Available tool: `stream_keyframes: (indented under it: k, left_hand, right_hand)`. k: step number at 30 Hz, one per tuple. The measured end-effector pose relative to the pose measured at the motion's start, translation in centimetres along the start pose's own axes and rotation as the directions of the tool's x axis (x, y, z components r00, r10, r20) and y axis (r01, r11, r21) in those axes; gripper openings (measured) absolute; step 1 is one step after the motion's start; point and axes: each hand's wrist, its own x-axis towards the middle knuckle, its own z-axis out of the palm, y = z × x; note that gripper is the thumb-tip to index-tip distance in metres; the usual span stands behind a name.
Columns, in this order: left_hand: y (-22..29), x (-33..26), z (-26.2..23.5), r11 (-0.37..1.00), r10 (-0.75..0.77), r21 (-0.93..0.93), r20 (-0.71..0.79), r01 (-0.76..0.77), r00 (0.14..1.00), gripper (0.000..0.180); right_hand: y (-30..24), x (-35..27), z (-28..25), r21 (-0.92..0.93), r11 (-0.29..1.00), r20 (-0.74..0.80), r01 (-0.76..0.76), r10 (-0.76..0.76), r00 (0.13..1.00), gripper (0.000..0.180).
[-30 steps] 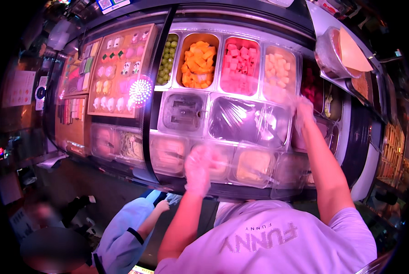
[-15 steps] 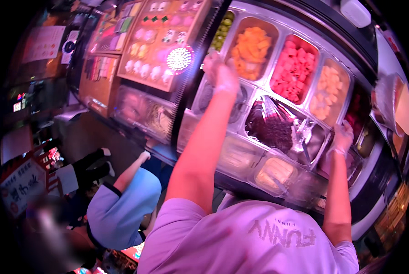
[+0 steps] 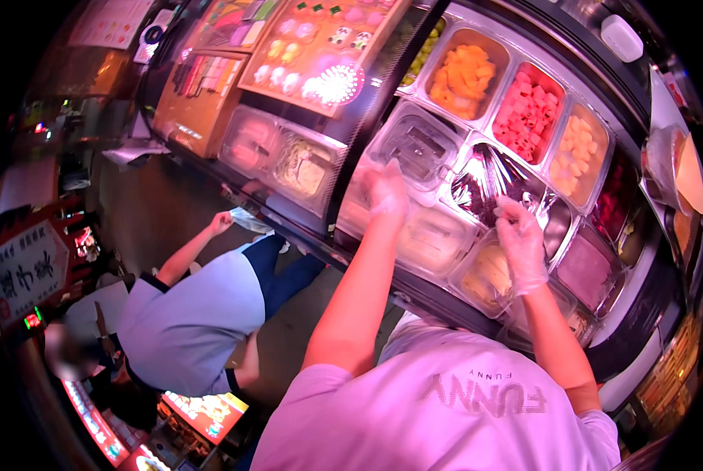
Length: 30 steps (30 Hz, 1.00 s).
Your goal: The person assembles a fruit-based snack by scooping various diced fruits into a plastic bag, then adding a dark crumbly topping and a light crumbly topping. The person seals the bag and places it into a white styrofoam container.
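Both my hands wear clear plastic gloves. My left hand (image 3: 383, 190) is over the near-left containers, beside a clear-lidded container (image 3: 414, 145); its fingers are blurred, and I cannot tell whether it holds anything. My right hand (image 3: 520, 243) has its fingertips pinched together at the near edge of a tray of dark food (image 3: 469, 182) partly covered by shiny clear plastic film (image 3: 499, 166). What lies between those fingertips is hidden. Beyond are trays of orange fruit chunks (image 3: 463, 78), red cubes (image 3: 528, 114) and pale yellow cubes (image 3: 578, 153).
Closer to me stand lidded tubs (image 3: 434, 239) and a purple-filled tray (image 3: 585, 267). At left, behind a dark divider, is a display of small shaped sweets (image 3: 312, 51). A person in a light blue shirt (image 3: 194, 322) stands at lower left. A round bowl (image 3: 666, 169) stands at right.
My left hand has come back toward me from beside the orange fruit. My right hand has moved left from the right-hand trays to the dark food. The view has shifted, and the other person has moved.
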Motion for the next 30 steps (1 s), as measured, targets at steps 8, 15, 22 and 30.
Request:
stream_keyframes:
  k: [8, 15, 22, 30]
  left_hand:
    - [3.6, -2.8, -4.8, 0.375, -0.429, -0.735, 0.403, 0.565, 0.808, 0.039]
    - [2.9, -11.1, -9.2, 0.403, -0.531, -0.655, 0.401, 0.639, 0.746, 0.036]
    - [2.4, -10.6, -9.0, 0.398, -0.171, -0.694, 0.587, 0.600, 0.792, 0.044]
    - [1.5, -9.0, -7.4, 0.713, 0.026, -0.652, 0.390, 0.256, 0.921, 0.055]
  right_hand:
    - [-6.4, -1.1, 1.7, 0.192, 0.922, 0.135, -0.335, 0.313, 0.940, 0.081]
    - [-6.5, -2.1, 2.4, 0.170, 0.886, 0.293, -0.432, 0.373, 0.881, 0.095]
    - [-1.5, -1.6, 5.1, 0.114, 0.870, 0.061, -0.479, 0.475, 0.878, 0.039]
    - [-2.7, 0.2, 0.9, 0.432, 0.845, -0.046, -0.314, 0.369, 0.928, 0.021]
